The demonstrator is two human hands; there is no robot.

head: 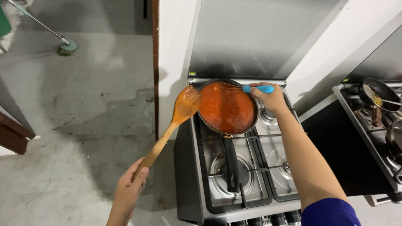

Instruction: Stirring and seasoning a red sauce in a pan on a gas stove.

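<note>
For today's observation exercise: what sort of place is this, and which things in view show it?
Probably a plain cooking area, perhaps a shared or working kitchen. A gas stove carries a pan of red sauce, a second stove alongside holds more pans, and the floor is bare concrete.

The frying pan [226, 108] sits on the stove [239, 178], on its far-left burner. The right hand [273, 97] is at the pan's far right rim, gripping a whisk [255, 88] above it. Left of the pan, off the stove, the left hand [130, 189] holds a wooden spoon [174, 123]. A second stove [381, 132] with two pans stands right of the right hand.
</note>
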